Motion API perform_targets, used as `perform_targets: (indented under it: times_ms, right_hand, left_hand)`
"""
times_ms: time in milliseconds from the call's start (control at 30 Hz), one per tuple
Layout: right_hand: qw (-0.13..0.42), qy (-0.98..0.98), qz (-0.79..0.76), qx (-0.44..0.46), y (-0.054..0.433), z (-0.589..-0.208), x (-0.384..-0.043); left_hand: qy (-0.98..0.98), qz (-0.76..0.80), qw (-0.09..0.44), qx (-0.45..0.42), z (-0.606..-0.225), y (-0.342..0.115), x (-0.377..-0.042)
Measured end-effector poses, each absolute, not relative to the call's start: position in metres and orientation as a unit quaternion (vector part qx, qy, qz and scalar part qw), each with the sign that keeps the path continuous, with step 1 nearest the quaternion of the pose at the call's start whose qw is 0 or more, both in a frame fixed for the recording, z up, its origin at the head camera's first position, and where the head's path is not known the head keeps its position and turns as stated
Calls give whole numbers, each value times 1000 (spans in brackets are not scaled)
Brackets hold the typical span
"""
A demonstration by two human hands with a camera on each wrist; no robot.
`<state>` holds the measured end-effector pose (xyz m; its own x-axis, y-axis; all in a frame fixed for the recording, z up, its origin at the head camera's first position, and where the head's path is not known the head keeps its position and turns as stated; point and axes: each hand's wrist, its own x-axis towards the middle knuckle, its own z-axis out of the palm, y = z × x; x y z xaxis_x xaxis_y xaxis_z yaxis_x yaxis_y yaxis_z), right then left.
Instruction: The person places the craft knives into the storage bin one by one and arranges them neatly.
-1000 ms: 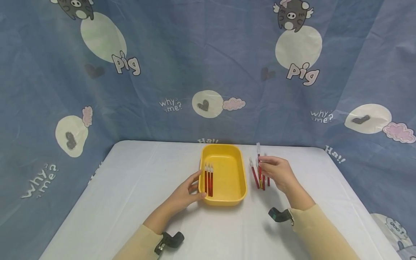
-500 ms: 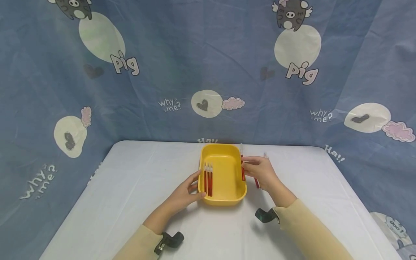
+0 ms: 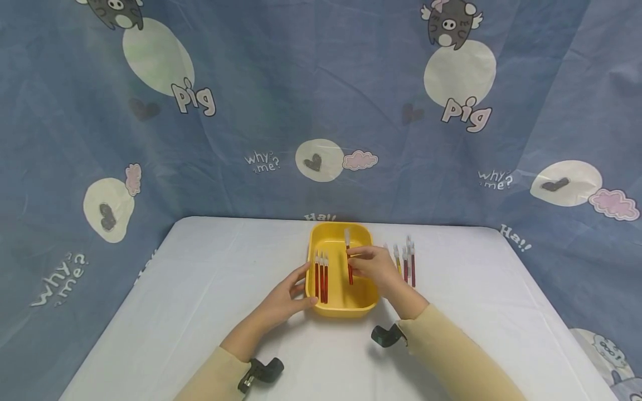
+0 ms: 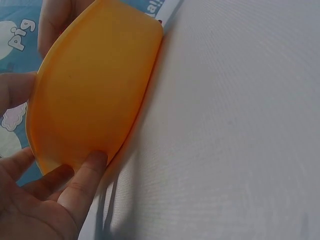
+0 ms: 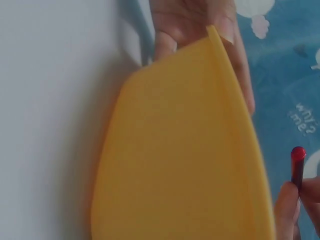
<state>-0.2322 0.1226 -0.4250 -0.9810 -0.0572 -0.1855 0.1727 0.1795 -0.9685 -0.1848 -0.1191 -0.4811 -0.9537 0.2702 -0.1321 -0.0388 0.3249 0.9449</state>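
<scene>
A yellow tray (image 3: 373, 301) sits on the table, with several slim red-handled paintbrushes (image 3: 322, 281) side by side along its left inside. My left hand (image 3: 281, 301) holds the tray's left side, its fingertips (image 4: 95, 162) against the outer wall. Over the tray's right half, my right hand (image 3: 373, 267) pinches one red paintbrush (image 3: 350, 274) between thumb and fingers, pale tip pointing away. Only that brush's red end (image 5: 298, 154) and the pinching fingertips (image 5: 286, 207) show in the right wrist view. The tray wall hides its inside in both wrist views.
More capped paintbrushes (image 3: 407, 262), red and one yellowish, lie loosely to the right of the tray on the white tabletop (image 3: 225, 250). A blue patterned cloth (image 3: 281, 111) hangs behind the table. Each sleeve carries a black wrist mount (image 3: 386, 336).
My right hand has carried a paintbrush leftward from the loose pile, across the tray's right rim, to above the tray's inside. The left hand and tray have stayed in place.
</scene>
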Motion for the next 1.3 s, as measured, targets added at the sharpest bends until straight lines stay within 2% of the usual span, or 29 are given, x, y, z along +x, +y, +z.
perform_targets:
  times_ms: [433,833,1300]
  right_hand:
    - [88,777,-623,35,104,-437,-231]
    - [124,771,-624,42,94,-457,-237]
    - [159,782,-601,54,92,-461,-239]
  left_hand:
    - [802,577,137,72,-480,-118,-184]
    - [798,582,132,81,-481,-118,-183]
    - [799,581,132,84,-480,-117,-184]
